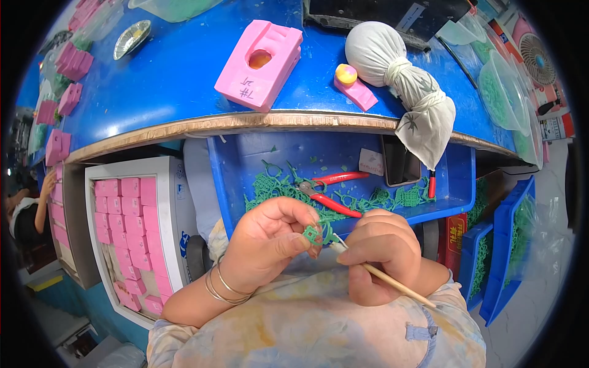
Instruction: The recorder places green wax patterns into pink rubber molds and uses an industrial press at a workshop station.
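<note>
My left hand (264, 245), with bangles at the wrist, pinches a small green openwork piece (313, 235) that looks like wax, with a loop on its right side. My right hand (385, 254) grips a thin tool with a wooden handle (396, 283), held like a pen. Its pale tip meets or nearly meets the green piece; contact cannot be made out. Just beyond both hands is a blue tray (219, 178) holding many green lattice pieces (273, 186). Red-handled cutters (334, 191) lie open on these pieces, beside a dark phone (400, 161).
On the blue bench (165, 80) are a pink block with a hole (261, 67), a tied white cloth bag (374, 52) and a small foil dish (132, 40). A white drawer (164, 227) of pink blocks stands left; blue trays (509, 245) stand right. Another person's arm (44, 199) shows far left.
</note>
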The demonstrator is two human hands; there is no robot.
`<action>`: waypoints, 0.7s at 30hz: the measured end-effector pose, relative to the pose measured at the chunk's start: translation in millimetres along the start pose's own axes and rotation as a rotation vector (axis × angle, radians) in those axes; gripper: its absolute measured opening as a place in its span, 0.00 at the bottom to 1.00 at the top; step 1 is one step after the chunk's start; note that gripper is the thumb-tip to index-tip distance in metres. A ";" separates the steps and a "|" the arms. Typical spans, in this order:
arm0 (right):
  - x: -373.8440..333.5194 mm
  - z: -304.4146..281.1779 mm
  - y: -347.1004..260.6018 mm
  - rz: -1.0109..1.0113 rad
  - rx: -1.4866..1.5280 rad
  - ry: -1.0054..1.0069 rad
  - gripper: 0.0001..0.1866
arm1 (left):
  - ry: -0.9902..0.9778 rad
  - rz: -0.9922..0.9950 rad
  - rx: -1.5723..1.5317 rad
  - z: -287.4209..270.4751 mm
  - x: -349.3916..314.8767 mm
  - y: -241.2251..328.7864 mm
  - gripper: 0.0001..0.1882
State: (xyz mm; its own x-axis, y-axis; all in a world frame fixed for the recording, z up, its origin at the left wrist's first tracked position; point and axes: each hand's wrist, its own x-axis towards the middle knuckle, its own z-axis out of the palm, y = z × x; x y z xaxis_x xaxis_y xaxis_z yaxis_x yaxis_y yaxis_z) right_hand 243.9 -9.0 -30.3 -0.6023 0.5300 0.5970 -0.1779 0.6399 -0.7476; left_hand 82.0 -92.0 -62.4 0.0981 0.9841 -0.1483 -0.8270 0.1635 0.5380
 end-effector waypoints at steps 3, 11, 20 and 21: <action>-1.0 0.5 0.5 -0.017 -0.046 0.024 0.08 | 0.004 0.015 -0.043 0.7 -0.3 -0.6 0.13; -4.0 -6.6 -4.1 -0.107 -0.088 0.006 0.12 | 0.117 0.135 0.162 9.2 0.1 -0.2 0.13; -1.3 2.1 -4.8 -0.116 -0.171 -0.020 0.18 | 0.139 0.161 0.271 9.5 -1.6 0.4 0.15; -1.1 2.3 -5.2 -0.111 -0.170 -0.019 0.18 | 0.136 0.164 0.277 9.0 -1.8 0.3 0.15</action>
State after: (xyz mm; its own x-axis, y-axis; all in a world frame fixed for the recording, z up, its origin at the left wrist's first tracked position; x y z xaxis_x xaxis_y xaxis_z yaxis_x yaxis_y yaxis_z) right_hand 243.7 -14.1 -27.8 -0.6008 0.4418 0.6662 -0.1106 0.7795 -0.6166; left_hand 86.5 -93.1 -54.6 -0.1137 0.9836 -0.1402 -0.6418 0.0351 0.7661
